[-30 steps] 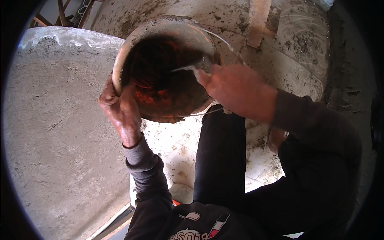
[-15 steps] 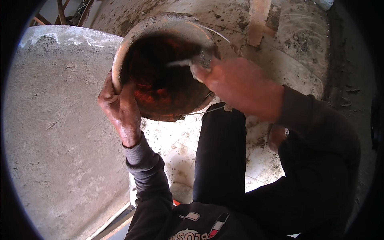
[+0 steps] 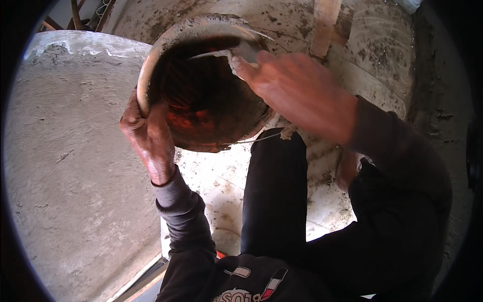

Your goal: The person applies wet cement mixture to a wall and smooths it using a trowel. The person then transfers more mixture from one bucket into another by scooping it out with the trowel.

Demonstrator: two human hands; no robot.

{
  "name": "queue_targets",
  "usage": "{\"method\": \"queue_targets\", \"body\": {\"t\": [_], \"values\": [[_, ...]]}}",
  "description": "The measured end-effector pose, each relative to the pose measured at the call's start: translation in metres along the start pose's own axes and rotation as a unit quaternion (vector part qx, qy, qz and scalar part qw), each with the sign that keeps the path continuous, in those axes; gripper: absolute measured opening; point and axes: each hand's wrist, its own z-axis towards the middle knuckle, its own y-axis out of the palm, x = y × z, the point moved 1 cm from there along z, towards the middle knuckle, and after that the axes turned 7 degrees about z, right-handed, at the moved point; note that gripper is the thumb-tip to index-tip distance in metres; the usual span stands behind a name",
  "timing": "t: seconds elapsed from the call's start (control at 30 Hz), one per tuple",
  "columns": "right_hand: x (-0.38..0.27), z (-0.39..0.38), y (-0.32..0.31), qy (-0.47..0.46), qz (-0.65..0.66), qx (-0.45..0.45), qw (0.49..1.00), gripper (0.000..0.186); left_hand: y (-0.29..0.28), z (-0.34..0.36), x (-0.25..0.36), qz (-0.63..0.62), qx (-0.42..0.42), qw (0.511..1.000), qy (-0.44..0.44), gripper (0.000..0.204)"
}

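Observation:
A round, mortar-crusted bucket is tipped so that its mouth faces me. Dark shade fills much of its inside, with a reddish glow low on the wall. My left hand is closed over the left side of the rim, fingers outside and thumb inward. Closed around a trowel, my right hand is at the right side of the mouth. The trowel's thin blade points left across the upper part of the opening. Its handle is mostly hidden by my fingers.
A rough plastered wall or slab stands close on the left. The pale floor is spotted with mortar. Beyond the bucket a wooden post rises. My dark-trousered knee is just below the bucket, whose wire handle hangs near it.
My right hand has moved the trowel up and to the left across the bucket's mouth. The bucket and my left hand have shifted slightly left.

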Motion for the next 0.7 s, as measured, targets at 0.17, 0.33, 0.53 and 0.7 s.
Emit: {"method": "queue_targets", "body": {"t": [0.17,0.33,0.53,0.7], "values": [[-0.005,-0.009,0.008,-0.016,0.025,-0.109,0.994,0.021,-0.002,0.0,-0.003,0.0,0.017,1.0,-0.002,0.036],[-0.007,-0.008,-0.005,0.008,-0.004,-0.068,0.998,0.026,0.0,-0.001,0.002,0.002,-0.003,1.0,0.004,0.039],[-0.006,-0.009,0.008,0.015,-0.009,-0.065,0.998,0.023,-0.002,-0.002,-0.002,-0.006,0.002,1.0,-0.004,0.038],[-0.003,-0.006,-0.01,-0.02,-0.038,-0.099,0.994,0.031,0.002,-0.002,0.003,0.019,0.006,1.0,-0.004,0.038]]}}
